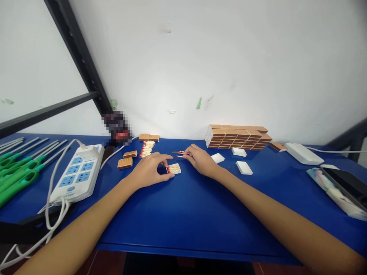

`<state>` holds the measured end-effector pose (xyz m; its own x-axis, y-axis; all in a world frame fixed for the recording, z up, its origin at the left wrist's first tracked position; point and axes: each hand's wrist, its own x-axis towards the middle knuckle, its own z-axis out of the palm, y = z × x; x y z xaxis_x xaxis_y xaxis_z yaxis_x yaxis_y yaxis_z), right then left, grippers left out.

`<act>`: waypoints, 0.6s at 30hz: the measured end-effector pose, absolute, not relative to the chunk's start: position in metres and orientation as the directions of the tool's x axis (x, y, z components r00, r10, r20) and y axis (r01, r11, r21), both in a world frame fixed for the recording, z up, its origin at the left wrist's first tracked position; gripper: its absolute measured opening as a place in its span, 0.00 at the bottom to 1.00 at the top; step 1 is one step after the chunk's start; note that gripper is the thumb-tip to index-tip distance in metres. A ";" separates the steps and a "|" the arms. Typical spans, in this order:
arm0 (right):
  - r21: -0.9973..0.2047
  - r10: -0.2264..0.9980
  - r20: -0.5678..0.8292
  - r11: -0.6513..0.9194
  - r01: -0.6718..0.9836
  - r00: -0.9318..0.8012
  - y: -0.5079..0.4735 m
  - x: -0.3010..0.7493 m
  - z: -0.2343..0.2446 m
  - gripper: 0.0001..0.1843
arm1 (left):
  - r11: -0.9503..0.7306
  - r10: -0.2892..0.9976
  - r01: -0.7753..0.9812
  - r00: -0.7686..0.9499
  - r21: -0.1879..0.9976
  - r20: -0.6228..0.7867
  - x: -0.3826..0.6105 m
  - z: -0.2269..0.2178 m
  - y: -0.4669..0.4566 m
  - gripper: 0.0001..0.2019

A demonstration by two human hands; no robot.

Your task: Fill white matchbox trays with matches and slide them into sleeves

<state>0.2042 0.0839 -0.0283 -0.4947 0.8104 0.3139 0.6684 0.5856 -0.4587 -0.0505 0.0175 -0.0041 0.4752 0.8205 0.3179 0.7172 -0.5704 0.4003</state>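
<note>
My left hand [149, 168] rests on the blue table [183, 214], thumb and fingers pinching the edge of a small white matchbox tray [173, 168] filled with red-tipped matches. My right hand [200, 158] lies just right of the tray, its fingers closed on a few loose matches [180, 154] lying by the fingertips. A pile of loose matches [146, 148] lies further left, beside brown matchbox sleeves [125, 162]. Empty white trays [243, 167] sit to the right.
A stack of brown matchboxes [237, 136] stands at the back by the wall. A white power strip [80, 172] with its cable and several green-handled lighters [17, 172] lie at the left. A white adapter [302, 152] and a dark tray [341, 187] sit at the right.
</note>
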 end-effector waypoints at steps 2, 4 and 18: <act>-0.483 0.784 0.344 0.620 0.618 -0.517 0.074 0.203 -0.022 0.05 | -0.559 0.828 0.729 0.460 0.396 0.321 -0.051 -0.005 0.018 0.27; -0.483 0.751 0.339 0.656 0.581 -0.567 0.062 0.199 -0.017 0.05 | -0.556 0.829 0.730 0.451 0.398 0.330 -0.050 -0.005 0.018 0.27; -0.499 0.805 0.443 0.587 0.637 -0.394 0.088 0.213 -0.027 0.05 | -0.592 0.804 0.700 0.481 0.399 0.350 -0.050 -0.004 0.018 0.21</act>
